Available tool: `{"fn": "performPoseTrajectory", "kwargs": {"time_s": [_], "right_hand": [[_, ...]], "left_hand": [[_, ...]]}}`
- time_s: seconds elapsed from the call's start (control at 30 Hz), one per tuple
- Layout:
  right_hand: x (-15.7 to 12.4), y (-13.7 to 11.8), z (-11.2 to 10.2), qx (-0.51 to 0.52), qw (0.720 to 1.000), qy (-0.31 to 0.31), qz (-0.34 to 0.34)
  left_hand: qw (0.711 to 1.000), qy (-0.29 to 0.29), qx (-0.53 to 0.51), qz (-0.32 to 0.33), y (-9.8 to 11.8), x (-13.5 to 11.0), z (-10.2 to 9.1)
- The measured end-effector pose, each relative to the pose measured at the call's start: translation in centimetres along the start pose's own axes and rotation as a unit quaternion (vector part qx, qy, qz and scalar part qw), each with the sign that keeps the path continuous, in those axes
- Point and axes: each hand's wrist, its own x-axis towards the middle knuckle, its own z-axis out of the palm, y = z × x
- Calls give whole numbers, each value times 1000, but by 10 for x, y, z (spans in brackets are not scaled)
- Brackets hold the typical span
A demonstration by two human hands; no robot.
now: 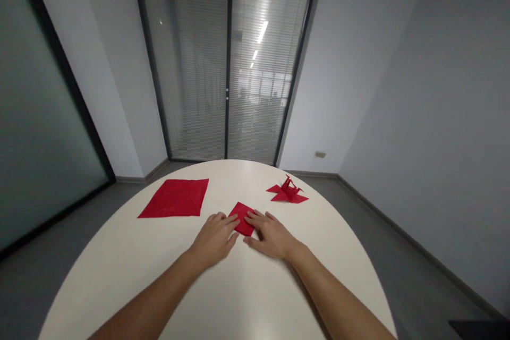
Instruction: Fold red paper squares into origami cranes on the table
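A small folded square of red paper [243, 214] lies flat on the white table, turned so that one corner points away from me. My left hand [215, 235] rests its fingertips on the left side of this paper, the fingers stretched out. From the other side, my right hand [271, 232] presses extended fingers on the paper's right part, its thumb apart near the bottom corner. Both hands lie palm down, and the fingers cover the paper's left and right corners.
Toward the far left of the round white table [235, 297] lies a larger stack or sheet of red paper [177, 198]. Folded red paper cranes [287, 192] stand at the far right, near the edge. Behind is a glass partition with blinds [227, 64].
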Motion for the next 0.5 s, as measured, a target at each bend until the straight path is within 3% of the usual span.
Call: {"fn": "performPoseTrajectory", "kwargs": {"time_s": [0.5], "right_hand": [[2, -9, -11, -29, 997, 57, -42]], "left_hand": [[999, 33, -27, 6, -12, 2, 0]]}}
